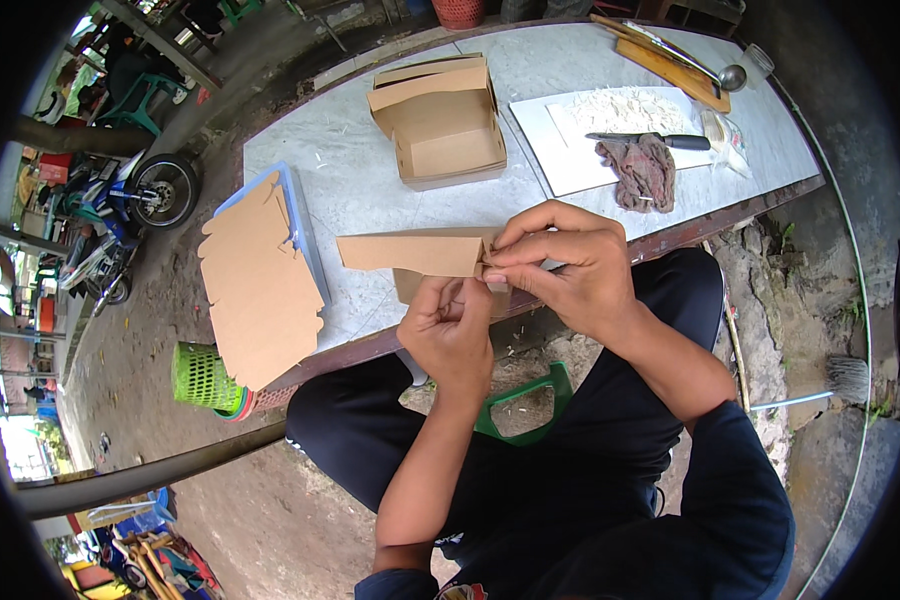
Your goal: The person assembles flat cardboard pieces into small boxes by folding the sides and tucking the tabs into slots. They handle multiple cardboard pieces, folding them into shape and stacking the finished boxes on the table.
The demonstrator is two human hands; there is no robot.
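Note:
A partly folded brown cardboard box is held over the table's near edge. My left hand pinches its near corner from below, fingers curled. At the same corner my right hand grips the cardboard between thumb and fingers. The fingertips of both hands almost meet there, and they cover the corner joint. Beyond them stand folded open boxes, nested in a stack. To the left, flat brown box blanks lie on a blue tray and jut past the table edge.
On the table's right, a white board carries white shreds, a black-handled knife and a crumpled cloth. A ladle and a wooden board lie behind. Below the left edge is a green basket; a green stool stands between my legs.

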